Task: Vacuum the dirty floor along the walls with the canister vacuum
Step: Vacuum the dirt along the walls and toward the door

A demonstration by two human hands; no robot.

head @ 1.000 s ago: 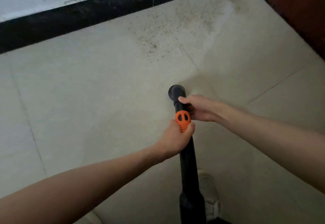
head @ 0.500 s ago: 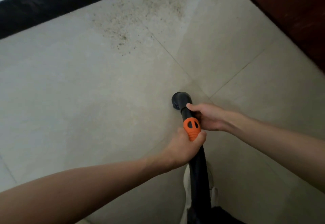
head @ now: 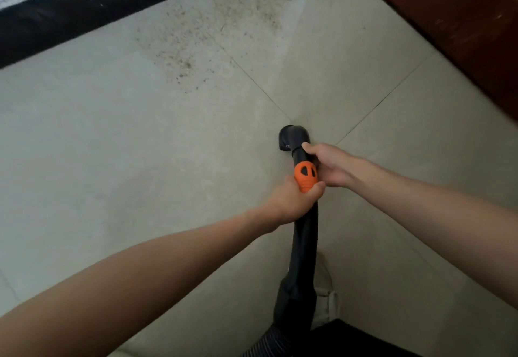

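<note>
Gripping the rigid, light-looking vacuum wand (head: pixel 304 233), left hand (head: pixel 294 202) wraps below the orange collar (head: pixel 306 176), right hand (head: pixel 330 166) pinches above it.

**Vacuum handle held over a speckled tile floor**

The vacuum's curved black handle (head: pixel 304 233) ran up the middle of the view, ending in a round black socket (head: pixel 293 139) tilted toward the floor. An orange ribbed collar (head: pixel 305 175) with two dark oval slots sat just below that end. Lower down the tube widened into a ribbed hose (head: pixel 269 342). The pale tiled floor (head: pixel 112 146) carried a scatter of brown dirt specks (head: pixel 190 48) near the black baseboard (head: pixel 84 11).
</note>
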